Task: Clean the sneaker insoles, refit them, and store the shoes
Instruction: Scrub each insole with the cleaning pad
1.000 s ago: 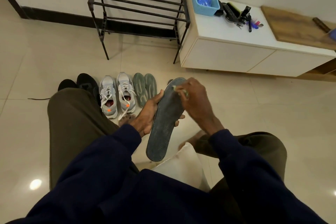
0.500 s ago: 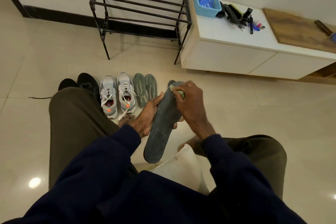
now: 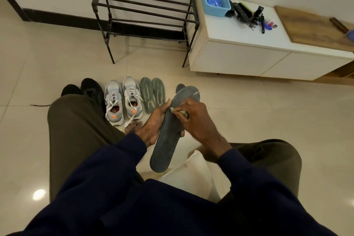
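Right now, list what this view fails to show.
Head view, cleaning tool: the right hand's curled fingers cover all but a pale sliver.
Second dark insole on the floor: the held insole hides most of it.
Black shoes: the left knee covers their heels.
Clutter on the white cabinet: too small to name.

The left hand (image 3: 154, 123) grips the insole (image 3: 166, 145) by its edge. The right hand (image 3: 199, 120) (fingers curled) presses a pale wad (image 3: 184, 114) onto it.

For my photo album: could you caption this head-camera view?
Left hand holds a dark insole; right hand presses a small wipe to it, grey sneakers beyond.
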